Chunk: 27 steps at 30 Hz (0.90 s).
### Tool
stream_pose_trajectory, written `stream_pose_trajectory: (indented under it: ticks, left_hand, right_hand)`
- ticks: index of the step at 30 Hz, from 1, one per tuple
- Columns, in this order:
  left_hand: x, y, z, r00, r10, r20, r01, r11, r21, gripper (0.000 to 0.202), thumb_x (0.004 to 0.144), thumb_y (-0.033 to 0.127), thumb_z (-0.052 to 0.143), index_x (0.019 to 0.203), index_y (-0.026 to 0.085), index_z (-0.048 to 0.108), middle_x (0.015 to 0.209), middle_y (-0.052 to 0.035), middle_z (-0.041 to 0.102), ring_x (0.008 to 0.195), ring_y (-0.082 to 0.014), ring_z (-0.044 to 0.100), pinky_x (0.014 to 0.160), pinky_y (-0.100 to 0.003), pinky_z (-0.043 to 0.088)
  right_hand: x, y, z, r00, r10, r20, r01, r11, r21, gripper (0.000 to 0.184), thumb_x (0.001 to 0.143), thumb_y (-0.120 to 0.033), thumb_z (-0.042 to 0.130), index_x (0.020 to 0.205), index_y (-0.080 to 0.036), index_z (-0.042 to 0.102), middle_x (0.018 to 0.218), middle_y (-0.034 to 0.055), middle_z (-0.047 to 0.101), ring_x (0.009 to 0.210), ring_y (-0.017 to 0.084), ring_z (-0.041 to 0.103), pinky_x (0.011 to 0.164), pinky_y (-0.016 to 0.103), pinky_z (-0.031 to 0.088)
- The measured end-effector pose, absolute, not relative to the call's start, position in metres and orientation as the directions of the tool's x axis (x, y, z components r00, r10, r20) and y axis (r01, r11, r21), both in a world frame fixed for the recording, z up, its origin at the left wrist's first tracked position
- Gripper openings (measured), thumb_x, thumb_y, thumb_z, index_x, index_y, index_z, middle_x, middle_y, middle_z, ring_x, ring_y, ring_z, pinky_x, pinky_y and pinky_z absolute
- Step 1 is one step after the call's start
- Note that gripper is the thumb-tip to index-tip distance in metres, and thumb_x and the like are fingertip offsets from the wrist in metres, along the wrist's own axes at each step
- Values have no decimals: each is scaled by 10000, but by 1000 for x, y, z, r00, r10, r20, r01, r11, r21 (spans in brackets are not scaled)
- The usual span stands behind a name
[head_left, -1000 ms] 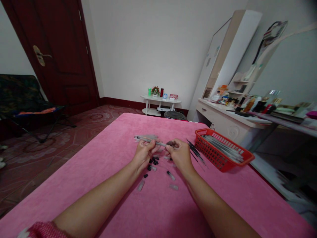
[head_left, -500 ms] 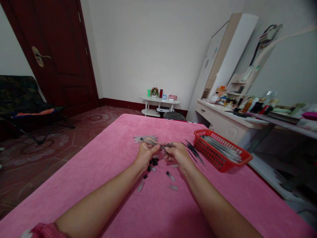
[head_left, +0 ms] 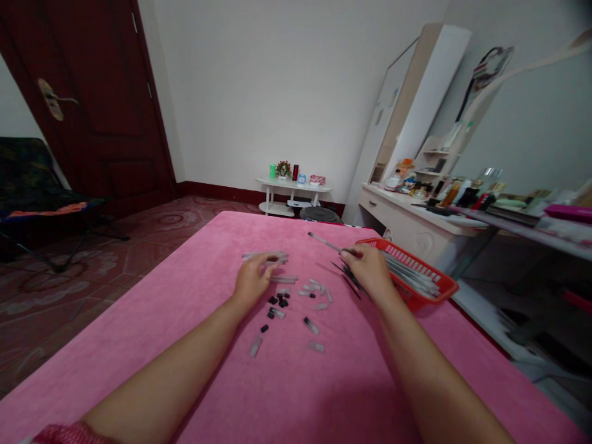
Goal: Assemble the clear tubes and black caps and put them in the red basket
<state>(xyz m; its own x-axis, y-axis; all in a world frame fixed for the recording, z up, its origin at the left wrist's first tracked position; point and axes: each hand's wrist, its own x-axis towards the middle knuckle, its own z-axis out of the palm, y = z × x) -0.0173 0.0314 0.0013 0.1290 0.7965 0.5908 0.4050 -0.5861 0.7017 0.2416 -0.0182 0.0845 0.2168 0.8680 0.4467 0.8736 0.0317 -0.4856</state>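
My right hand (head_left: 370,270) pinches a slim grey-clear pen (head_left: 324,240), which points up and left beside the red basket (head_left: 448,297). My left hand (head_left: 252,279) is at the clear pen barrels (head_left: 250,254), thumb and fingers apart; whether a fingertip touches one is unclear. One separate barrel (head_left: 285,280) lies just right of that thumb. Small black plugs (head_left: 280,301) are clustered between the hands, with clear caps (head_left: 319,286) to their right. Thin black refills (head_left: 348,279) lie under and beside my right hand, partly hidden. Several finished-looking pens (head_left: 411,274) fill the basket.
A pink cloth (head_left: 194,345) covers the table. Loose clear pieces (head_left: 256,346) lie toward me. Past the far edge stand a round black-topped stool (head_left: 320,214) and a small white side table (head_left: 293,184). A cluttered dresser (head_left: 407,213) is at the right.
My hands were together over the middle, holding a pen between them. They have parted: the right carried the pen right toward the basket, and the left moved left to the barrels.
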Motion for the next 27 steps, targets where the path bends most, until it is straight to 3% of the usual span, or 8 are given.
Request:
stream_pose_trajectory:
  ticks: [4, 8, 11, 13, 16, 20, 23, 27]
  left_hand:
    - [-35, 43, -4, 198, 769, 608, 671, -559, 487, 309, 830, 276, 523, 1104, 185, 634, 1119, -81, 656, 1056, -240, 580, 939, -395, 442]
    - [-36, 46, -9, 306, 774, 554, 750, -555, 360, 450, 864, 356, 488, 1277, 178, 515, 1293, -117, 546, 1217, -260, 472, 1026, -439, 356]
    - [-33, 45, -12, 391, 784, 482, 774, -564, 288, 475, 873, 392, 472, 1307, 197, 487, 1358, -131, 479, 1269, -291, 409, 1035, -502, 313]
    - [-32, 44, -12, 439, 777, 451, 766, -586, 265, 433, 876, 385, 472, 1262, 199, 535, 1339, -135, 494, 1245, -293, 429, 1018, -496, 329]
    - [-30, 43, -10, 470, 755, 457, 734, -622, 274, 360, 859, 341, 515, 1165, 177, 607, 1220, -141, 573, 1131, -272, 515, 973, -443, 380]
    - [-28, 42, -7, 482, 741, 468, 667, -657, 352, 207, 812, 243, 586, 979, 159, 673, 988, -111, 633, 944, -225, 576, 864, -364, 442]
    - [-27, 40, -6, 484, 732, 480, 620, -674, 402, 146, 791, 208, 609, 915, 160, 668, 934, -90, 623, 909, -204, 572, 828, -330, 445]
    - [-26, 35, -4, 485, 718, 500, 617, -686, 386, 134, 766, 261, 646, 861, 166, 652, 888, -73, 616, 885, -203, 565, 800, -320, 441]
  right_hand:
    - [280, -31, 104, 401, 690, 603, 911, -231, -342, 335, 811, -402, 493, 983, -226, 720, 980, 108, 686, 899, 262, 606, 738, 344, 424]
    - [317, -41, 104, 582, 604, 544, 810, -495, -316, 340, 786, -391, 517, 984, -210, 725, 903, 167, 671, 909, 334, 590, 757, 448, 400]
    - [329, -41, 99, 609, 571, 551, 781, -555, -287, 327, 750, -345, 553, 1004, -215, 714, 964, 174, 641, 960, 357, 556, 773, 483, 392]
    - [324, -39, 98, 557, 559, 614, 816, -507, -278, 340, 749, -328, 555, 1035, -212, 696, 1020, 166, 624, 985, 340, 541, 784, 460, 401]
    - [303, -31, 98, 394, 638, 661, 919, -264, -294, 298, 772, -283, 533, 999, -172, 693, 995, 131, 648, 943, 260, 569, 791, 363, 426]
    - [266, -21, 89, 106, 898, 427, 922, 72, -381, 213, 754, -198, 556, 900, -161, 706, 886, 65, 704, 812, 168, 621, 727, 245, 443]
    - [246, -19, 74, -26, 988, 155, 931, 81, -355, 168, 730, -190, 592, 844, -183, 715, 837, 49, 714, 762, 158, 639, 648, 221, 431]
    - [240, -20, 59, 142, 989, 48, 974, -131, -185, 188, 727, -189, 606, 885, -194, 708, 910, 88, 708, 868, 205, 652, 697, 251, 439]
